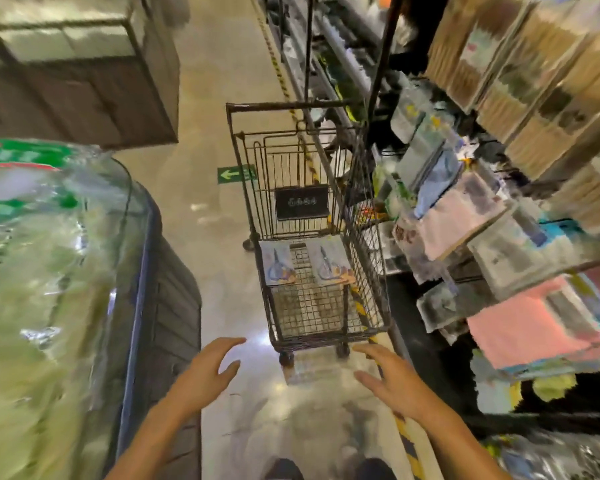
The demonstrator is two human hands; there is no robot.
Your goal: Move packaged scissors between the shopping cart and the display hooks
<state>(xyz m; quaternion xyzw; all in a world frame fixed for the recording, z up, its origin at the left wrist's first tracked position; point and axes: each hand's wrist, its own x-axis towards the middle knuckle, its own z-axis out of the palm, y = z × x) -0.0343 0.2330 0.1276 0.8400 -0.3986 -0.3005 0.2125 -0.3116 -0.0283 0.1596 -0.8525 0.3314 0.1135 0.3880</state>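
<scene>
Wire mesh forms the shopping cart (312, 237), which stands in the aisle just ahead of the person, its near end towards them and its handle at the far end. Two packaged scissors lie flat inside it, side by side on the raised shelf of the basket: the left scissors pack (277, 263) and the right scissors pack (329, 259), each a pale card with a blue-handled pair showing. Lying face up and apart from one another, they are probably set so that each can be lifted singly from above.

Both hands are empty. The left hand (207, 370) and the right hand (388, 379) are held out low in front of the body with fingers spread and relaxed, short of the cart's near end and touching nothing; this looks like a reach towards the cart, so my guess is that a pack is about to be taken up for hanging.

To the right, close beside the cart, the display rack (499, 237) carries hanging packets and folded cloths in pink and pale colours; the hooks themselves are too blurred to pick out. On the left stands a glass-topped chest freezer (142, 271). Underfoot is glossy pale floor (222, 81) with a green arrow sign (237, 174) and a yellow-and-black hazard stripe (407, 441) along the rack
</scene>
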